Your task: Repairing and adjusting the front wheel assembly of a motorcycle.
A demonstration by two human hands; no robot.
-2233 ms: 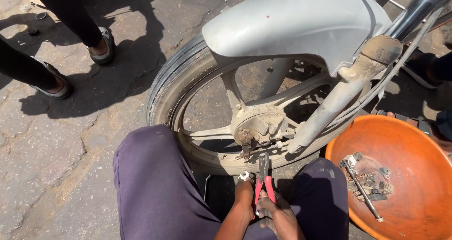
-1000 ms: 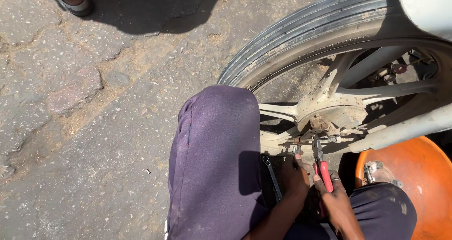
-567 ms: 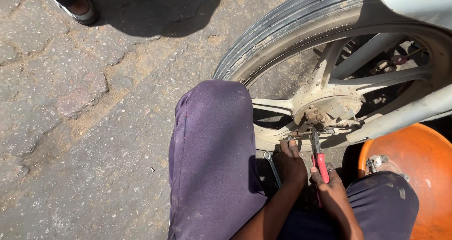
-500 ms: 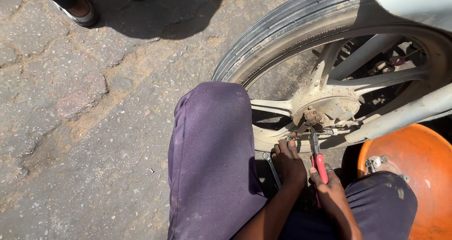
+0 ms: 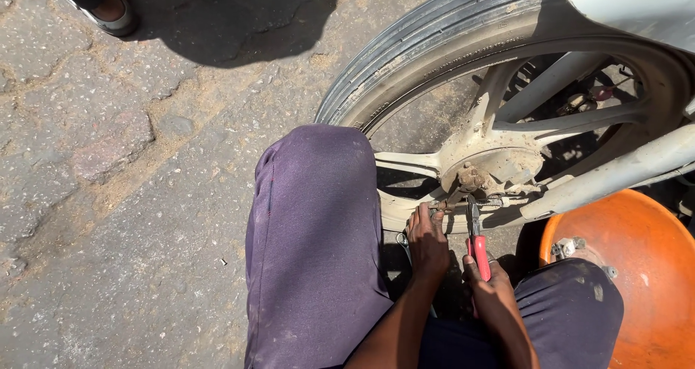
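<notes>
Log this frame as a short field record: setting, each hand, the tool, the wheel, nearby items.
setting: outdoors on cracked paved ground, sunlit
left hand: at the wheel's axle area, fingers on a small metal part; grip unclear
right hand: holds the red-handled pliers, nose pointing up at the axle
wheel: motorcycle wheel, pale dusty spokes and hub, ribbed black tyre
knees: purple trousers, left knee raised beside the tyre
nearby: orange bowl at right with small metal parts; another person's shoe at top left

Harsh overhead sunlight, crisp dark shadows on the pavement (image 5: 130,195), sharp focus throughout.
</notes>
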